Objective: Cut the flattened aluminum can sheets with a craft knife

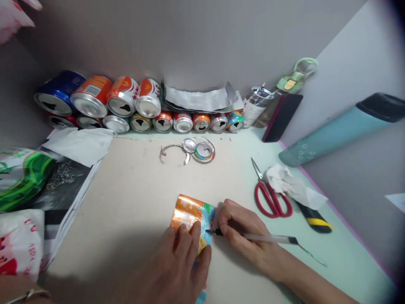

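A printed sheet of can metal [186,210], orange and blue, lies on the pale board. My left hand [180,264] rests on it with fingers stretched out and flat, covering much of its lower part. My right hand [242,234] is closed around a pen [268,238] with a clear barrel and black grip, its tip at the right side of the sheet. Farther back are cut can ends [204,150] with a curled metal strip. To the right of my right hand lie red-handled scissors [274,200], partly open.
Drink cans [120,97] are stacked along the back wall, with curved metal sheets [201,99] on top. A cup of pens [257,105], a dark phone-like slab [282,118] and a blue bottle [335,133] stand right. Crumpled tissue [292,183] partly covers a black-yellow handle [318,220]. Packets [22,177] lie left.
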Demonstrator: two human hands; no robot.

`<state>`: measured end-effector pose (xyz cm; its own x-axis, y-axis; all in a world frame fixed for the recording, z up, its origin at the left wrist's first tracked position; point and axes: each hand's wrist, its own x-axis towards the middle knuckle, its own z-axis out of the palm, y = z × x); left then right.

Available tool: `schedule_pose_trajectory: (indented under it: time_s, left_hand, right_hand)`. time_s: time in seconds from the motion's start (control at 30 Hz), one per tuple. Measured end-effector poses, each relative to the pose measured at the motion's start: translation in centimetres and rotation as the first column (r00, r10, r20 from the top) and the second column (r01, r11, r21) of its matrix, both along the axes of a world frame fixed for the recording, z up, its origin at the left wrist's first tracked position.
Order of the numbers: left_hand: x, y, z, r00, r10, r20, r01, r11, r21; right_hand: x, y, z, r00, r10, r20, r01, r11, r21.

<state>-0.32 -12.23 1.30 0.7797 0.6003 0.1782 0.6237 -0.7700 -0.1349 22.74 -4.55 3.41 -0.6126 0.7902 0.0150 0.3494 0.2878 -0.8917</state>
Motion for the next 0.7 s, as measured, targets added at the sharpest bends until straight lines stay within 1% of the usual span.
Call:
schedule_pose_trajectory:
  time_s: [0.23,0.43,0.57,0.7]
  left_hand:
    - [0.15,-0.23,0.51,0.999,-0.014,-0.053,0.013,1.000,-0.011]
    - [-0.07,0.08,0.70,0.997,-0.034,-0.075,0.034,0.999,0.002]
    - [-0.08,-0.10,0.85,0.997,-0.025,-0.071,0.024,1.000,-0.004]
    - [0.01,-0.09,0.62,0.998,-0.029,-0.063,0.029,1.000,0.002]
  right_hand:
    - [0.10,-0.14,-0.07,1.000,0.013,0.002,-0.013,1.000,-0.004]
    - [-0.11,-0.31,0.04,0.998,0.061,0.011,-0.061,0.998,0.023]
    - [-0.14,-0.38,0.21,0.999,0.046,0.011,-0.046,0.999,0.028]
    - [-0.11,-0.40,0.29,0.999,0.039,0.013,-0.039,0.998,0.039]
